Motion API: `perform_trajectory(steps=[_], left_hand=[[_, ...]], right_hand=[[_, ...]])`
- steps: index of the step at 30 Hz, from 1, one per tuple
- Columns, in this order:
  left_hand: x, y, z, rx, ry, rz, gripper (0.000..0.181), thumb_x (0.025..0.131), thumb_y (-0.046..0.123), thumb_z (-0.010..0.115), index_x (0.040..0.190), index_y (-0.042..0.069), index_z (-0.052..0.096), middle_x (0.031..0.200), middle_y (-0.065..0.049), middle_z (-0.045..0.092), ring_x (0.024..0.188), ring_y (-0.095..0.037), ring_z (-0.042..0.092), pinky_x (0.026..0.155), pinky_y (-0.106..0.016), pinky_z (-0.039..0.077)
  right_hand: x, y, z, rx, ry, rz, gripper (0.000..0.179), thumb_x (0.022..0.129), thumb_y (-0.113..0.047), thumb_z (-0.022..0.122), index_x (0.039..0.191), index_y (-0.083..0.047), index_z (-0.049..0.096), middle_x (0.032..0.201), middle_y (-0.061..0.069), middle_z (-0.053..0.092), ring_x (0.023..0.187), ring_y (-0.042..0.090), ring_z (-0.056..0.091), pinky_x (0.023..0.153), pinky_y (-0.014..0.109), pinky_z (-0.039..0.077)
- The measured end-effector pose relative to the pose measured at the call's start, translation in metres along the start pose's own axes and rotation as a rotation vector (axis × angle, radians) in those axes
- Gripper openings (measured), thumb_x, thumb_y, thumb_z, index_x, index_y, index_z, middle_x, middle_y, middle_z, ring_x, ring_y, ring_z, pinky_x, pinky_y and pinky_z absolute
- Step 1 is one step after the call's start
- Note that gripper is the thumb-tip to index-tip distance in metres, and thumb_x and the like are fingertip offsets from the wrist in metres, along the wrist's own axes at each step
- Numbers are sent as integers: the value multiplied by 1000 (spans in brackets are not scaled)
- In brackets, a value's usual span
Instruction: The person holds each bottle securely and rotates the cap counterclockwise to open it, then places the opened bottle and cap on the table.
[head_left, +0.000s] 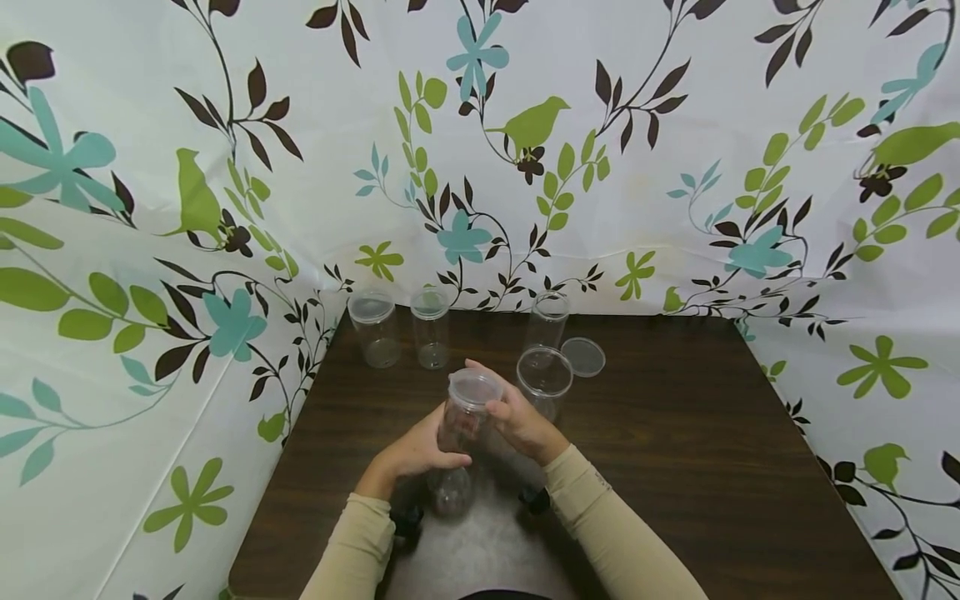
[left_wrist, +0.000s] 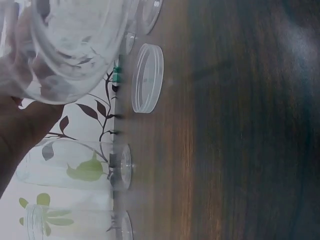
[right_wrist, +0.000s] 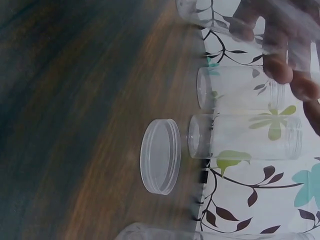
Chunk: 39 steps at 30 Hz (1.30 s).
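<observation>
My left hand (head_left: 412, 450) grips the body of a clear plastic jar (head_left: 461, 425), its thumb across the front. The jar is tilted, with a translucent lid (head_left: 476, 387) on its top. My right hand (head_left: 525, 421) holds that lid at its edge, thumb on the near side and fingers behind. In the left wrist view the jar's round end (left_wrist: 75, 95) looms close to the camera. At the top of the right wrist view, fingers (right_wrist: 277, 70) of the right hand show beside the jar wall. A loose clear lid (right_wrist: 160, 156) lies on the table beyond the hands, hidden in the head view.
Two clear jars with lids, one wide (head_left: 372, 329) and one narrow (head_left: 431, 329), stand at the table's back left. On the right stand two uncovered jars, a front one (head_left: 546, 371) and a back one (head_left: 547, 321). Another lid (head_left: 582, 357) lies beside them. Patterned cloth (head_left: 300, 167) encloses the table.
</observation>
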<state>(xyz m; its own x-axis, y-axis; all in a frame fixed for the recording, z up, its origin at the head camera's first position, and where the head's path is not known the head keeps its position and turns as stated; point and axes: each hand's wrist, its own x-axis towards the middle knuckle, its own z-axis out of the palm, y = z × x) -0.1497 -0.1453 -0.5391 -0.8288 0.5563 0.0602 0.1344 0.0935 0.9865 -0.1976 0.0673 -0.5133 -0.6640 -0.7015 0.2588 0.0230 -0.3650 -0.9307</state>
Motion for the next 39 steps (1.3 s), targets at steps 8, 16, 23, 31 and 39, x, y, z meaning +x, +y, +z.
perform_trajectory(steps=[8, 16, 23, 31, 39], left_hand=[[1, -1, -3, -30, 57, 32, 81, 86, 6, 79, 149, 0, 29, 129, -33, 54, 119, -44, 57, 92, -33, 52], [3, -8, -9, 134, 303, -23, 77, 82, 11, 85, 143, 4, 38, 129, -24, 58, 117, -34, 61, 89, -40, 55], [8, -12, -6, 365, 442, -29, 80, 73, 16, 92, 137, 2, 46, 118, -12, 65, 109, -28, 63, 97, -49, 49], [12, -9, 4, 492, 448, 3, 81, 70, 14, 92, 137, 3, 47, 114, -11, 66, 106, -29, 64, 92, -50, 51], [4, -2, -2, 268, 150, 17, 95, 78, 18, 87, 154, 5, 31, 140, -14, 55, 124, -28, 57, 102, -41, 47]], right_hand=[[0, 3, -3, -3, 53, 32, 118, 87, -60, 71, 159, 5, 4, 156, 24, 34, 138, 18, 43, 111, 30, 37], [-3, 3, 8, -267, 363, -14, 74, 99, -15, 64, 155, 10, 23, 153, 33, 35, 140, 43, 39, 106, 29, 43], [-2, 0, 25, -314, 421, 0, 84, 96, -18, 71, 156, 10, 18, 159, 32, 28, 147, 41, 31, 115, 47, 32], [3, 3, 27, -271, 475, 17, 82, 94, -16, 72, 156, 8, 23, 150, 30, 42, 139, 38, 44, 109, 29, 40], [1, -8, 12, -298, 218, -59, 76, 91, -36, 78, 148, 1, 44, 144, 17, 53, 122, 25, 57, 96, 30, 49]])
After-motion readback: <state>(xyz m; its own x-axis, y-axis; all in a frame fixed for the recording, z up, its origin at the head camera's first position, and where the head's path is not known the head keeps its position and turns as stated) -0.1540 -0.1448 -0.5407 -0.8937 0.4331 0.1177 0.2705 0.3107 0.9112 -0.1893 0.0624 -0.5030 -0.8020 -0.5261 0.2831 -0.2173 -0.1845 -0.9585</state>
